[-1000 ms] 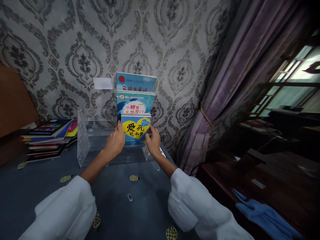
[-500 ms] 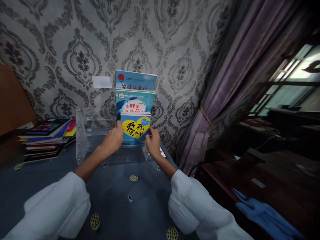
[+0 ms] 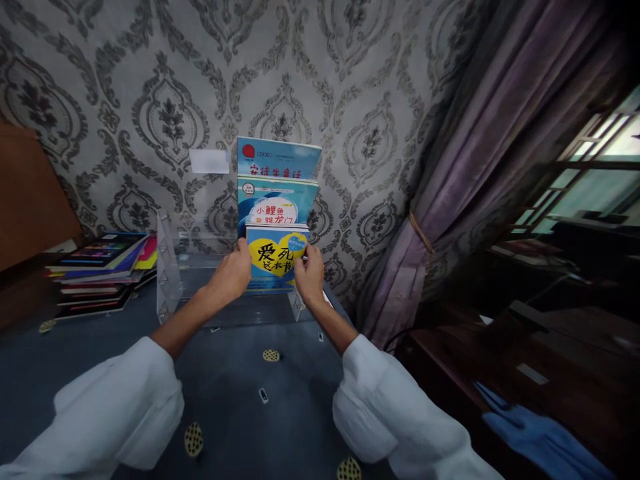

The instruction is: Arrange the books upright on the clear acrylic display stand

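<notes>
A blue book with a yellow heart on its cover point(image 3: 273, 257) stands at the front of a clear acrylic rack point(image 3: 200, 293). My left hand point(image 3: 234, 270) is closed on its left edge, thumb up along the side. On the right edge my right hand point(image 3: 311, 272) pinches the same book, its fingers partly hidden. Behind it rises a teal book with a white oval point(image 3: 295, 192). Higher and further back shows a blue book with red lettering point(image 3: 280, 157).
Left of the rack lies a stack of books point(image 3: 100, 273). The dark blue tabletop point(image 3: 225, 393) carries several yellow dotted discs point(image 3: 271, 355) and small printed labels. A purple curtain point(image 3: 425, 220) hangs at the right. Beyond it, a blue cloth point(image 3: 540, 427) drapes on dark furniture.
The whole view has shifted slightly, so the scene sits a little further right. My right hand has closed in more on the right edge of the heart-cover book; both hands stay at it.
</notes>
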Demonstrator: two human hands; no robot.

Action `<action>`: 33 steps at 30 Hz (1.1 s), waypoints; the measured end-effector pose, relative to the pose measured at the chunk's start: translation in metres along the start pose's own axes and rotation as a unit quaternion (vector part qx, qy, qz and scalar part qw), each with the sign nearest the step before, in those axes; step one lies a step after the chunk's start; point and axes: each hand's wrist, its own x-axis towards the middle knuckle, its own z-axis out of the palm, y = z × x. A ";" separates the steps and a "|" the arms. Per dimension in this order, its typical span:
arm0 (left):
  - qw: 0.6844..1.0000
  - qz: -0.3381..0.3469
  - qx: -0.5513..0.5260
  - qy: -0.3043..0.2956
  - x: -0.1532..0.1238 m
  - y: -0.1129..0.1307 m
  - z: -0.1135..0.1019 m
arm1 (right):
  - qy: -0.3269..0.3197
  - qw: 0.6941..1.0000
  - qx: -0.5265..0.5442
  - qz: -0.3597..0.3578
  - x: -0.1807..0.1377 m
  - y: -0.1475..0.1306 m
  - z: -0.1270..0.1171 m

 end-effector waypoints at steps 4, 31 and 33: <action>1.000 0.004 0.010 -0.003 0.001 0.000 -0.002 | 0.016 1.000 -0.017 0.003 -0.004 -0.005 0.002; 0.997 0.037 -0.058 -0.030 0.004 -0.022 -0.012 | -0.044 0.996 -0.048 0.062 -0.031 0.000 0.000; 0.996 0.038 -0.063 -0.042 0.008 -0.022 -0.013 | -0.048 0.995 -0.053 0.069 -0.032 0.002 0.000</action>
